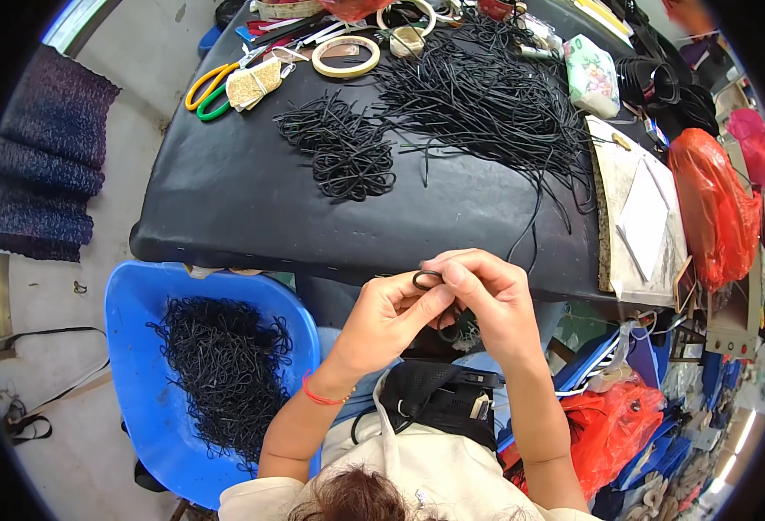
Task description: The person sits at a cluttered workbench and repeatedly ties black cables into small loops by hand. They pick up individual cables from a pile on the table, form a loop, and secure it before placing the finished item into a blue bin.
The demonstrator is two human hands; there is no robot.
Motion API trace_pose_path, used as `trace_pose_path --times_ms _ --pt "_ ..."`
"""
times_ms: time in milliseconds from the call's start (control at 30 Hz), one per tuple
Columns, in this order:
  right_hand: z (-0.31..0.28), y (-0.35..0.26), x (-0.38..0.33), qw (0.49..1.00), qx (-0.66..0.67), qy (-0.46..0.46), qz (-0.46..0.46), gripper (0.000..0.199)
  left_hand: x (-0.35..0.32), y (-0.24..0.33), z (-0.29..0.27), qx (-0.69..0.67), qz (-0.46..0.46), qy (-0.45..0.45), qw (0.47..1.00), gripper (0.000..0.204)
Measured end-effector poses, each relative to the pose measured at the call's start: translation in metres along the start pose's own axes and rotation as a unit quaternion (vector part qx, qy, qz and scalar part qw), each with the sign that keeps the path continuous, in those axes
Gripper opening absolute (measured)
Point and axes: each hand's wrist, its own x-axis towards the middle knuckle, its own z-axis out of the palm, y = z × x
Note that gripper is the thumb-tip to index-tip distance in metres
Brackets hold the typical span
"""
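Note:
A thin black cord (426, 274) is pinched between both my hands, just off the table's front edge. It bends into a small loop at the fingertips, and more of it hangs below them. My left hand (382, 314) has thumb and forefinger closed on it, with a red string bracelet at the wrist. My right hand (489, 295) meets it, fingertips pressed together on the same cord. Whether the cord is knotted is hidden by the fingers. On the black table (252, 195) lie a large heap of loose black cords (495, 95) and a smaller pile of looped cords (339, 148).
At the left stands a blue tub (131, 365) holding a mass of black cord loops (222, 373). Scissors (217, 89), tape rolls (346, 57) and a tissue pack (590, 76) sit on the table's far part. Red plastic bags (714, 208) and a white board (643, 217) are at right.

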Motion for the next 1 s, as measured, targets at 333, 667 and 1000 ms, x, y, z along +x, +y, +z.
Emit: trace_pose_path --times_ms 333,667,1000 --pt "-0.004 0.0 0.007 0.986 0.095 0.033 0.135 0.029 -0.005 -0.011 0.0 -0.007 -0.01 0.009 1.0 0.016" --pt "-0.007 0.017 -0.012 0.998 0.017 0.061 0.013 0.016 0.002 -0.015 0.008 -0.11 0.064 0.15 0.98 0.016" --pt "-0.009 0.013 -0.017 0.997 -0.069 0.028 -0.016 0.015 -0.007 -0.013 0.006 0.018 0.027 0.149 0.988 0.015"
